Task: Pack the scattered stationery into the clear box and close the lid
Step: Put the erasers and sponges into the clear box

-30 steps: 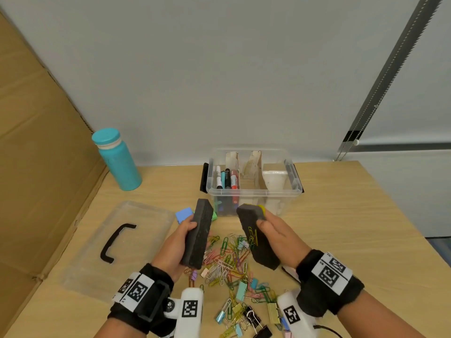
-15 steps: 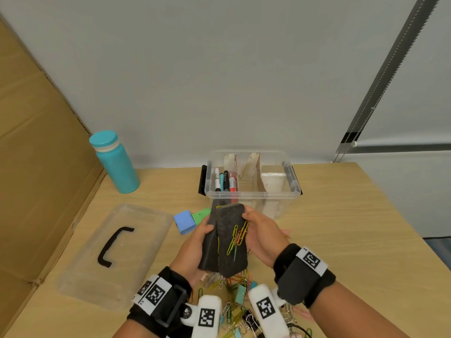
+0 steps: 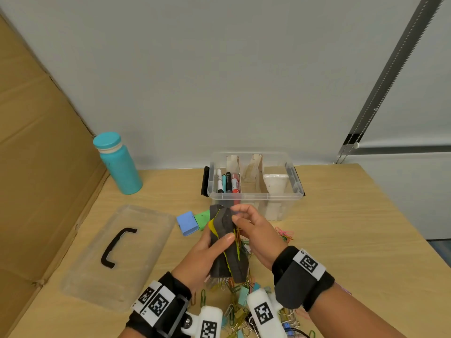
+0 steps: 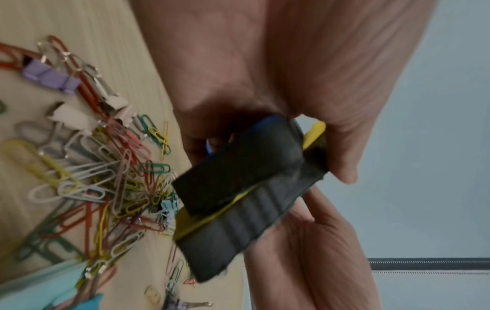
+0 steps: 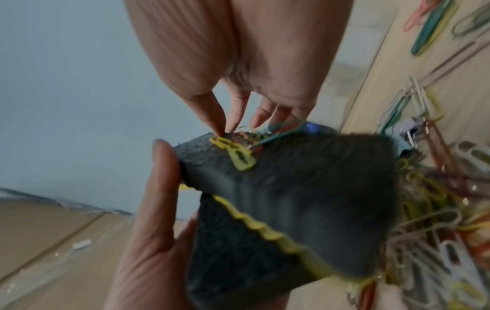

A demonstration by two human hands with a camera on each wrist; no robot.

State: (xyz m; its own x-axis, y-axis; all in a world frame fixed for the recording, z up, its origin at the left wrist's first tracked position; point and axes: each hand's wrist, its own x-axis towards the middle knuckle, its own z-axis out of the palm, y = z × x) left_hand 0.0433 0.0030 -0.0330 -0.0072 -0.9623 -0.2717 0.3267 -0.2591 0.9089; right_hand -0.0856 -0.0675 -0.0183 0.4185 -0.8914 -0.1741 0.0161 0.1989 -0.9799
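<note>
Two dark felt erasers (image 3: 227,242) with yellow backing are stacked face to face, upright above the table. My left hand (image 3: 210,247) grips both, thumb across the front. Coloured paper clips (image 3: 238,240) cling to the front eraser (image 5: 291,199). My right hand (image 3: 235,213) pinches those clips (image 5: 236,153) at the eraser's top edge with thumb and forefinger. The left wrist view shows the erasers (image 4: 246,180) from below. The clear box (image 3: 253,197) stands open behind, with markers (image 3: 227,182) in its left compartment. Its lid (image 3: 117,254) lies flat at the left.
A heap of paper clips and binder clips (image 3: 244,296) lies under my hands, with a few more (image 3: 285,234) to the right. A blue block (image 3: 187,223) and a green one (image 3: 203,218) sit near the box. A teal bottle (image 3: 117,164) stands back left beside a cardboard wall (image 3: 36,167).
The erasers, held apart one in each hand, came together. My left hand now holds both, and my right hand has let go and moved to the clips on top.
</note>
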